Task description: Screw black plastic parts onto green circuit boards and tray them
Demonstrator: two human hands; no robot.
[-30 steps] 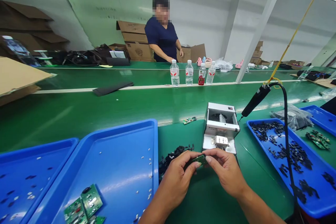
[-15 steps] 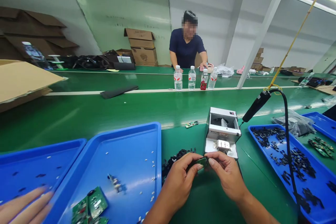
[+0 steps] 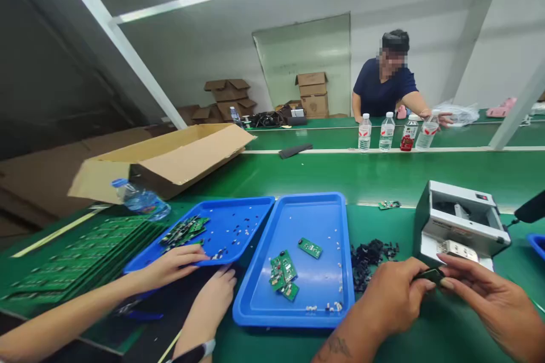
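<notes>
A small green circuit board (image 3: pixel 431 275) is pinched between the fingertips of both my hands, tilted, in front of the white-and-black machine (image 3: pixel 460 224). My left hand (image 3: pixel 394 298) closes on its left end, thumb and fingers together. On the other end, the thumb and fingers of my right hand (image 3: pixel 489 295) grip it. Left of my hands lies a heap of small black parts (image 3: pixel 372 261). The blue tray (image 3: pixel 255 295) beside that heap holds a few green circuit boards (image 3: pixel 283 272) and scattered small white pieces.
At left, a co-worker's hands (image 3: pixel 204 283) are at the edge of another blue tray (image 3: pixel 251 210). Stacked green board panels (image 3: pixel 85 255), a water bottle (image 3: pixel 142 201) and an open carton (image 3: pixel 170 153) stand there. Across the bench, a person (image 3: pixel 385 85) reaches toward bottles (image 3: pixel 387 133).
The view has swung left, bringing the co-worker's arms and panel stack into sight. A board blurred over the middle tray now lies in it. Both my hands still hold the circuit board.
</notes>
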